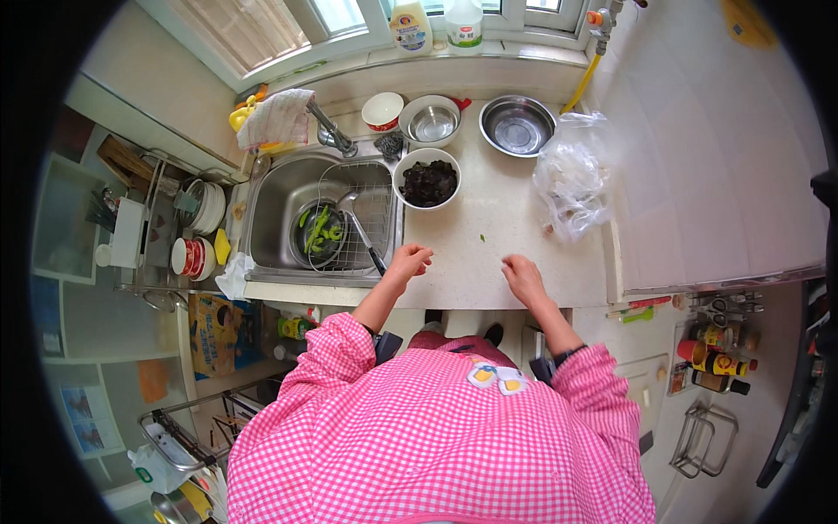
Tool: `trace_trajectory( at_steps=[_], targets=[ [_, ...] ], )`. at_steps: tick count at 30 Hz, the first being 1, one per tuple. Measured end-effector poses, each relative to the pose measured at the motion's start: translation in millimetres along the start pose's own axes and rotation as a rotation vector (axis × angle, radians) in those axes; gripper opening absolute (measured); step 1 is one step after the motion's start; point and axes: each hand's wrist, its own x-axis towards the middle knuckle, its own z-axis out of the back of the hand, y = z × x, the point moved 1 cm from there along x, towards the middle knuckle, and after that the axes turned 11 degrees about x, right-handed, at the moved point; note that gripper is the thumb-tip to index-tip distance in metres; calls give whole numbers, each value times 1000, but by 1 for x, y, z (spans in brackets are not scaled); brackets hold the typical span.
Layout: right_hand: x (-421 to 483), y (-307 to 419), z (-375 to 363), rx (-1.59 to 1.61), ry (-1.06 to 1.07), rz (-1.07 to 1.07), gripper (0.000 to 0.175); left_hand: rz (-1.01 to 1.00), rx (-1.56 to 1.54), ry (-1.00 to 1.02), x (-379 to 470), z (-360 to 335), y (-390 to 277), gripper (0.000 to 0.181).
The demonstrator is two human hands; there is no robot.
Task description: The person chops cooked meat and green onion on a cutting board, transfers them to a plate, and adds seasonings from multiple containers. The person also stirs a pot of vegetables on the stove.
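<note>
My left hand (410,262) is over the front of the white countertop (452,281), by the sink's right edge, its fingers loosely curled with nothing seen in them. My right hand (522,274) hovers farther right, fingers bent; whether it holds something small cannot be told. A small green scrap (482,238) lies between and beyond my hands. Farther back, a white bowl (427,204) holds dark, wrinkled pieces like wood ear fungus. Green peppers (319,229) lie in a round vessel in the steel sink (267,196), partly under a wire rack (373,219) that bears a black-handled utensil (368,242).
A steel basin (517,126), a clear plastic bag (573,177), a bowl with a metal bowl inside (430,123) and a red-patterned bowl (382,110) stand along the back. The faucet (335,136) rises behind the sink. A dish rack with plates (209,208) is at left.
</note>
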Motion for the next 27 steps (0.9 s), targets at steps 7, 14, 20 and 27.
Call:
trace_trajectory(
  at_steps=[7, 14, 20, 27],
  targets=[
    [86, 6, -73, -296, -199, -102, 15, 17, 107, 54, 20, 65, -5, 23],
    [91, 62, -45, -152, -403, -10, 5, 142, -15, 223, 68, 73, -26, 34],
    [79, 121, 104, -212, -887, 265, 10, 298, -58, 313, 105, 60, -35, 55],
    [60, 104, 107, -518, -673, 49, 25, 402, -135, 383, 129, 53, -29, 49]
  ],
)
